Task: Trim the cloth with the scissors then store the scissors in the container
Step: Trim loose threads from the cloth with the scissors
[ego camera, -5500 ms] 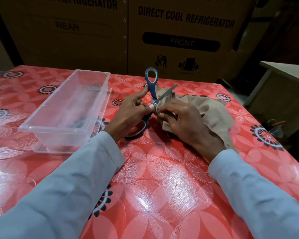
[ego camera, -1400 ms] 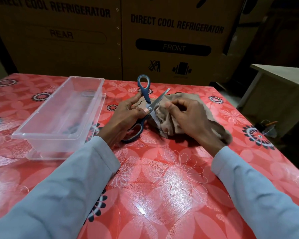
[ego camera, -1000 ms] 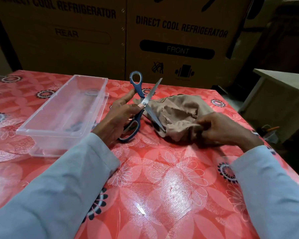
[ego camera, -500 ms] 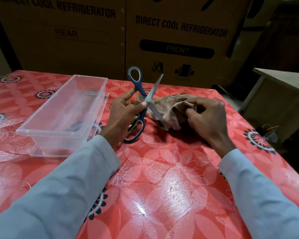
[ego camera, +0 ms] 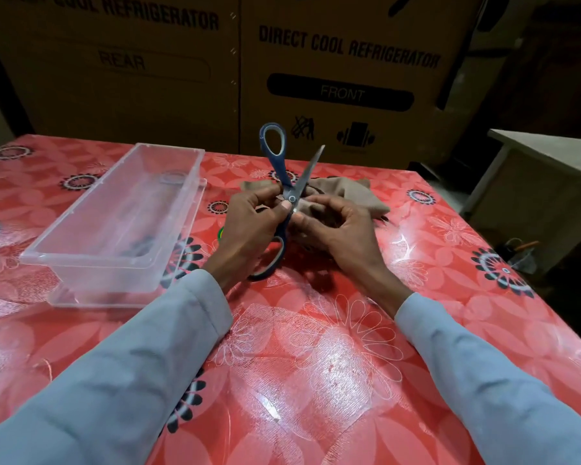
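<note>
Red floral table carries clear container well left of the grip; tan cloth pinched by right hand just beside left hand, which grasps blue scissors, blades spread.

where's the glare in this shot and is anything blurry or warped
Head view: bright glare patches on the glossy tablecloth near the sleeves; cardboard box lettering slightly soft; wide-angle bending at the edges; scissors and both hands fairly sharp; right background dark.
</note>
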A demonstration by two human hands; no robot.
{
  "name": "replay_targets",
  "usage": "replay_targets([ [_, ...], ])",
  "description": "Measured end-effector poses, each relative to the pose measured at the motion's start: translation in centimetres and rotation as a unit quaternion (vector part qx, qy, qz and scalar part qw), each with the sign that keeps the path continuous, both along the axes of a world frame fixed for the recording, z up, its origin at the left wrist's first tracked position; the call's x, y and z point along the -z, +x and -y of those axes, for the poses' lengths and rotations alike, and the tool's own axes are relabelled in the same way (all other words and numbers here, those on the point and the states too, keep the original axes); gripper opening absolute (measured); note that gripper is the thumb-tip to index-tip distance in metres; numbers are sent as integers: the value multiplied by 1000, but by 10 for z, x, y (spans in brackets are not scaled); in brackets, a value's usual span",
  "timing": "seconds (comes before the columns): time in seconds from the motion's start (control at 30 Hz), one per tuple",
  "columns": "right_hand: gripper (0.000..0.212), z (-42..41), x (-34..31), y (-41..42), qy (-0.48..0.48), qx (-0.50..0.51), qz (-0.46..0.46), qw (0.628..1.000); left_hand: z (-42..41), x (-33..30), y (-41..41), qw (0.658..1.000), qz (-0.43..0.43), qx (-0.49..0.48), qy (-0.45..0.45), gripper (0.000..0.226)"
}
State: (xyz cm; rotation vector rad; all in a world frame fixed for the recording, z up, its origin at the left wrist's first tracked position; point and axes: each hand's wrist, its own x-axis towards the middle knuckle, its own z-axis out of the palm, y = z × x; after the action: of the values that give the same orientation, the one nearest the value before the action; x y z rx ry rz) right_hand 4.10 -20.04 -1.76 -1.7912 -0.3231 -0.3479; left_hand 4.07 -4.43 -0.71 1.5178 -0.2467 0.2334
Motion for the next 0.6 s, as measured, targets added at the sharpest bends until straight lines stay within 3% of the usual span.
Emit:
replay_targets([
  [0.23,21,-4,7,10,7,-32,-23,999,1,1,2,999,-28,16,-10,26],
  [0.33,33,-1,12,16,15,-22,-36,999,0,-1,2,999,-35,24,2,27],
  [0.6,31,-4,15,20,-8,31,39,999,1,-2,2,996,-73,47,-35,32],
])
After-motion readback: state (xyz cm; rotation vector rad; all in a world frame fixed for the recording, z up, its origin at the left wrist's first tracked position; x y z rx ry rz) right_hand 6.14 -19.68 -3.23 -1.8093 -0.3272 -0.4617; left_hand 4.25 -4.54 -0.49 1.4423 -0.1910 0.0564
